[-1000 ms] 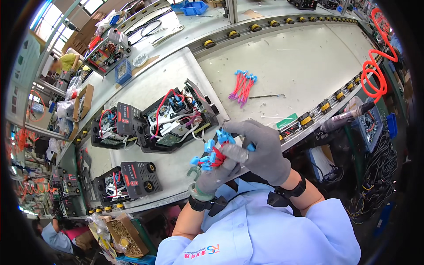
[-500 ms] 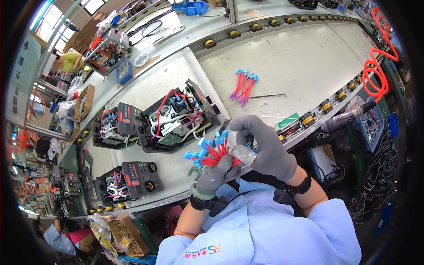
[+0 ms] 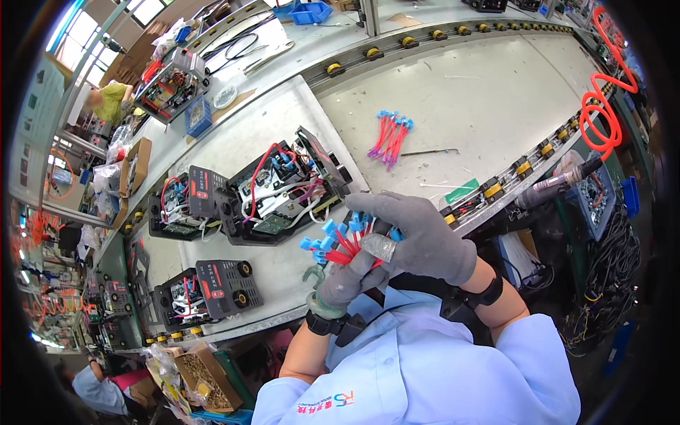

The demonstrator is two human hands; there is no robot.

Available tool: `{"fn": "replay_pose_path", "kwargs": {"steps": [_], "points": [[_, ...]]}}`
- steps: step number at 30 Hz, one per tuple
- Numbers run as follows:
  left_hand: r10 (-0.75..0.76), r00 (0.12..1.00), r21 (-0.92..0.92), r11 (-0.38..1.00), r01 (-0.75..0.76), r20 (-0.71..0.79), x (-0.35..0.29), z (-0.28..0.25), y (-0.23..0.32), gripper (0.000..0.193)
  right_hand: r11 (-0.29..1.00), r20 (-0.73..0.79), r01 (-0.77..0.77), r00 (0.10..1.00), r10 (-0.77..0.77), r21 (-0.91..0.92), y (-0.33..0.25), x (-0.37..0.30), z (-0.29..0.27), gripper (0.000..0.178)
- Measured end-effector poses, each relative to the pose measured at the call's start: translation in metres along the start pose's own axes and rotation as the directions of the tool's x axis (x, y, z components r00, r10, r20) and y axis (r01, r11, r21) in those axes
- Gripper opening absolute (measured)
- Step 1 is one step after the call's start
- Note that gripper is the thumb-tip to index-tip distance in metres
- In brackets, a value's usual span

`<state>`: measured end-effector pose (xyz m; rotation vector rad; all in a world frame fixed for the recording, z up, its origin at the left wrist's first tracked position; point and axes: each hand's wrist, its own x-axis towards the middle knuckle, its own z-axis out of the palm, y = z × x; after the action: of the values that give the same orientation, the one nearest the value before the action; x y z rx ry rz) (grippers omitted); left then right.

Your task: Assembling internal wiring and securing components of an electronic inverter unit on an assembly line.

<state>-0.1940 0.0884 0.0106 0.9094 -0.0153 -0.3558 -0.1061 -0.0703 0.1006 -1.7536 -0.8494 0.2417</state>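
A bundle of short red wires with blue connectors [image 3: 345, 244] is gripped in my left hand [image 3: 343, 285], its fingers wrapped round the red lengths. My right hand [image 3: 431, 244], also in a grey glove with silver tape about the thumb, is curled over the bundle's right side. Blue connectors show between its thumb and fingers; the exact hold is partly hidden. Beyond my hands lies a second bunch of red wires [image 3: 391, 138] with blue connectors on one end and purple ends on the other. To the left stands an opened machine [image 3: 280, 191] with red and white wiring inside.
Two more opened machines [image 3: 188, 198] [image 3: 205, 292] stand on the left of the bench. A thin dark rod [image 3: 428, 152] lies past the wire bunch. Yellow-wheeled roller rails [image 3: 524, 168] edge the bench. At the right hangs a coiled orange hose [image 3: 602, 117] above a power tool [image 3: 556, 185].
My right hand has moved left and its fingers have come down over the wire bundle. The bundle in my left hand has shifted slightly to the right.
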Motion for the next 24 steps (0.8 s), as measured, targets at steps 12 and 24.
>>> {"fn": "replay_pose_path", "kwargs": {"steps": [12,24], "points": [[0.196,0.949,0.123,0.978,-0.17,-0.246,0.005,0.007,0.008,0.042,0.983,-0.144,-0.041,0.987,0.068,0.178,0.011,-0.021,0.009,0.079],[0.176,0.955,0.144,0.979,-0.145,-0.237,0.007,0.012,0.009,0.039,0.951,-0.306,-0.018,0.945,0.117,0.308,0.014,-0.022,0.02,0.056]]}}
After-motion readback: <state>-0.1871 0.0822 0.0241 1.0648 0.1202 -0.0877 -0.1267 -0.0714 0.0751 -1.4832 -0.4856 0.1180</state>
